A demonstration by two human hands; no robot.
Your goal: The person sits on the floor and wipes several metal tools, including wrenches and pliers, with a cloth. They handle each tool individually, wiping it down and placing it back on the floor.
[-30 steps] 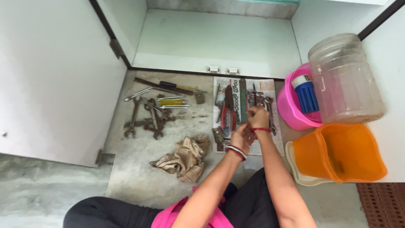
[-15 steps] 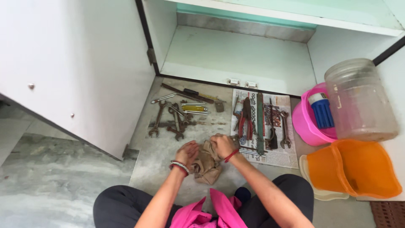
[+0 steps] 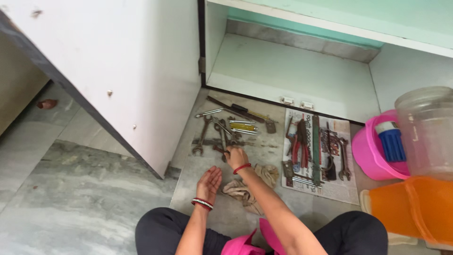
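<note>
Head view: compared with 0.5 s back, both hands have left the crumpled beige cloth [image 3: 252, 186], which now lies on the grey stone floor [image 3: 94, 189] under the right forearm. Nearest, the left hand [image 3: 209, 179] rests open, palm up, fingers loosely spread. Just beyond, the right hand [image 3: 236, 156] has reached to the pile of rusty spanners [image 3: 212, 137], fingertips pinching 1. Further right, pliers lie on a newspaper sheet [image 3: 337, 186]. Behind stands the open white cupboard [image 3: 292, 71].
</note>
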